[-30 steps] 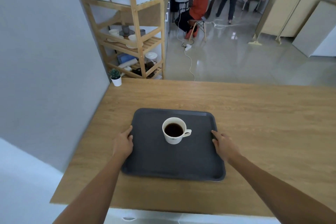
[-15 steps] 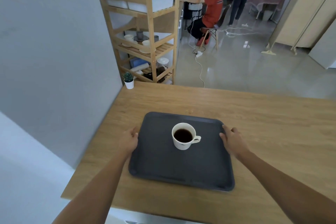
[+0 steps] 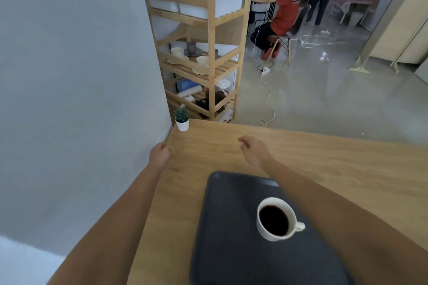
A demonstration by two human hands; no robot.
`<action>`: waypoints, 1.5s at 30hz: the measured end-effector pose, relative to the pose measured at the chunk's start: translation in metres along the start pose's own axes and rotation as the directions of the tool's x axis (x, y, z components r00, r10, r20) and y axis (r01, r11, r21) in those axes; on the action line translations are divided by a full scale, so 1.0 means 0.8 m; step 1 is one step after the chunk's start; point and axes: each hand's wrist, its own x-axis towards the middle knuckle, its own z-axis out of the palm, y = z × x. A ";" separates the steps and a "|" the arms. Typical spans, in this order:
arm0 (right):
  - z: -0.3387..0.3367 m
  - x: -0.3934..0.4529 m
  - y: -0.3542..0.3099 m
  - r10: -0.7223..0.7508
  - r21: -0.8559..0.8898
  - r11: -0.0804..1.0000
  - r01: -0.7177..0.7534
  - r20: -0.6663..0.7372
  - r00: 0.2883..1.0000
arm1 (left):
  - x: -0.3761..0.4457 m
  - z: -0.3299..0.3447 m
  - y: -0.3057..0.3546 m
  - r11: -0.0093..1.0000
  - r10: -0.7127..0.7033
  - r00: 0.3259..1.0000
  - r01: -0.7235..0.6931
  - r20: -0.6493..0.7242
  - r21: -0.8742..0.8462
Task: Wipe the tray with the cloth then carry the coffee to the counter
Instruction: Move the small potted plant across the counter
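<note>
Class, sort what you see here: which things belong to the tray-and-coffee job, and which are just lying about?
Job:
- tray
- coffee cup
- wooden counter
- no cloth in view

Lying about:
- potted plant
- wooden shelf
- floor cable

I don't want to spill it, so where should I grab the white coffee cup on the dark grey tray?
Probably by the small loop handle of the white coffee cup, coming from its right with the right hand. The handle points right, and the cup is nearly brimful, so lift level.
</note>
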 end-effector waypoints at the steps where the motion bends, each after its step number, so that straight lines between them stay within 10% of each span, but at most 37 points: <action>1: 0.015 0.020 -0.016 0.008 0.036 0.999 -0.009 0.020 1.000 | 0.018 0.002 0.003 1.000 -0.007 1.000 0.008 0.015 -0.027; 18: 0.162 0.197 -0.106 0.071 0.472 0.863 -0.180 0.238 0.969 | 0.157 0.050 0.024 0.925 -0.051 0.965 0.144 0.259 -0.352; 45: -0.060 0.108 0.151 0.507 0.646 0.695 -0.316 -0.129 0.852 | -0.006 0.331 0.141 0.985 0.052 0.717 0.076 0.695 -0.152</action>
